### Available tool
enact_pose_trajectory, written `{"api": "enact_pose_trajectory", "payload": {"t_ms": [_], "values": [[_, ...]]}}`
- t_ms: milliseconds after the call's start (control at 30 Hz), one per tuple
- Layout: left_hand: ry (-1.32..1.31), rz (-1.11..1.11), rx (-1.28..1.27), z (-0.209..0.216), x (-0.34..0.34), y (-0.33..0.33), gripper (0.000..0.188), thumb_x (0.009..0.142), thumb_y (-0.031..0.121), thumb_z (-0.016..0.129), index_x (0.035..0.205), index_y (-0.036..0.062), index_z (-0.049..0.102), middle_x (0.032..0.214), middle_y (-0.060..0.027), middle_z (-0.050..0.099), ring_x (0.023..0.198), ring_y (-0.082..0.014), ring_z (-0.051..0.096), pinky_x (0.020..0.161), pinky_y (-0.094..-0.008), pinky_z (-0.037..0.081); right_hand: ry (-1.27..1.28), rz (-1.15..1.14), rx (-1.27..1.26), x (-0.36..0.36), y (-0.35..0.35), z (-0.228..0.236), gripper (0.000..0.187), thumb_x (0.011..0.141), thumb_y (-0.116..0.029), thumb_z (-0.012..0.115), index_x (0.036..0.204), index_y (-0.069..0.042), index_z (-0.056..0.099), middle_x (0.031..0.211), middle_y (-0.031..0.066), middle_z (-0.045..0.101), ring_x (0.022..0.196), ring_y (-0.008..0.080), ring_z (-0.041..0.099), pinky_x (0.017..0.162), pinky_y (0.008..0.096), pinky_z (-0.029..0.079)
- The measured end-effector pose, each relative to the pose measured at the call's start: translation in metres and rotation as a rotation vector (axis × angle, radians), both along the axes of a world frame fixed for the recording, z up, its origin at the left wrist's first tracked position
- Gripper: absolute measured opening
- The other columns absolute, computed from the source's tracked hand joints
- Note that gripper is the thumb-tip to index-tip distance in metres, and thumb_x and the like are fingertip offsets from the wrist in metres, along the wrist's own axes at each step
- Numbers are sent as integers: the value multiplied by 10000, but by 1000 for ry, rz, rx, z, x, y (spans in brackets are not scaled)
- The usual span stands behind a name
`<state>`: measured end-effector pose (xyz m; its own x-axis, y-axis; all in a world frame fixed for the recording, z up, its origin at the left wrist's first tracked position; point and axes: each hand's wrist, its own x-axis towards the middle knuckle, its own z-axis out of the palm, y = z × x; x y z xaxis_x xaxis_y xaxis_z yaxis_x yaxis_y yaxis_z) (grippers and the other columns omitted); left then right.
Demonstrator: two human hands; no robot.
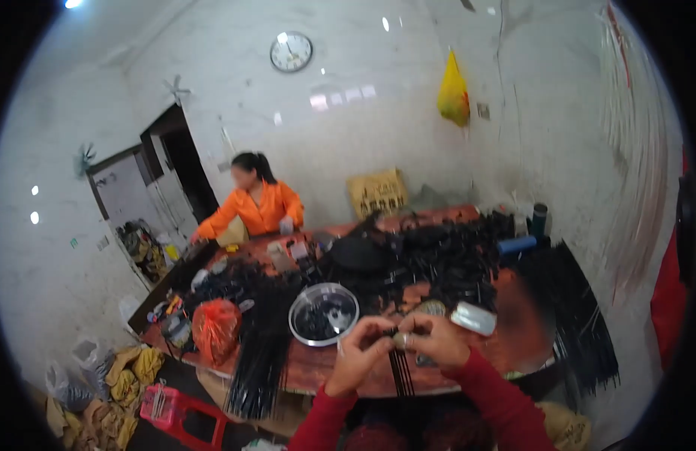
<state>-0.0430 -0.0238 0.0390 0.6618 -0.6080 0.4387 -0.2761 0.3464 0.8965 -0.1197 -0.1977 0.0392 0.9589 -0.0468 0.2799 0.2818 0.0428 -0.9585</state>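
Over the table's near edge, my left hand (363,349) and my right hand (436,342) meet with fingertips pinched around a small dark piece (393,331). Its exact kind is too small to make out. Thin black strips (401,376) run down from beneath the fingers past the table edge; whether they join the piece, I cannot tell. Left of my hands stands a round metal bowl (294,331) with small black parts inside. A silvery rectangular box (474,319) lies just beyond my right hand.
Black parts (438,263) are heaped across the reddish table (517,319). Bundles of long black strips (258,368) (577,323) overhang its edges. A red plastic bag (215,331) sits left, above a red stool (184,417). Across the table, a person in orange (261,210) reaches leftward.
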Motion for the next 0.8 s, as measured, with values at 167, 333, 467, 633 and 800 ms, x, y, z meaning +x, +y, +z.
{"api": "enact_pose_trajectory", "payload": {"t_ms": [167, 333, 467, 633, 800], "values": [[-44, -12, -38, -4, 12, -3, 231, 875, 16, 659, 1096, 19, 593, 1051, -16, 615, 974, -92, 580, 869, -248, 474, -33, 86, 75, 10, -3, 3, 158, 864, -151, 693, 958, -39, 635, 907, -12, 602, 859, 77, 560, 763, 242, 459], [-4, -24, -134, -3, 11, -6, 232, 883, 18, 673, 1099, 14, 587, 994, -16, 622, 911, -78, 575, 819, -220, 467, 108, 209, 326, 13, 0, 7, 176, 866, -220, 711, 885, -86, 599, 824, -34, 563, 716, 60, 510, 612, 212, 387], [-17, 5, -158, -9, 10, -3, 242, 876, 28, 698, 1092, 15, 590, 974, -7, 619, 830, -47, 558, 723, -182, 456, 184, 224, 497, 13, 6, 2, 169, 853, -196, 723, 902, -91, 601, 837, -31, 575, 748, 79, 544, 612, 218, 402], [-56, 6, -146, -9, 4, 4, 241, 869, 27, 705, 1083, 12, 593, 963, -10, 619, 805, -48, 559, 701, -181, 462, 140, 373, 586, 16, 5, -10, 158, 849, -165, 722, 934, -85, 616, 886, -19, 596, 823, 93, 566, 707, 233, 432], [-26, 9, -178, -11, 8, 7, 234, 865, 29, 707, 1069, 13, 594, 977, -20, 620, 825, -64, 578, 735, -200, 481, 122, 490, 698, 22, 5, -14, 141, 856, -139, 710, 948, -77, 623, 946, -2, 616, 888, 101, 569, 794, 255, 438]]}}
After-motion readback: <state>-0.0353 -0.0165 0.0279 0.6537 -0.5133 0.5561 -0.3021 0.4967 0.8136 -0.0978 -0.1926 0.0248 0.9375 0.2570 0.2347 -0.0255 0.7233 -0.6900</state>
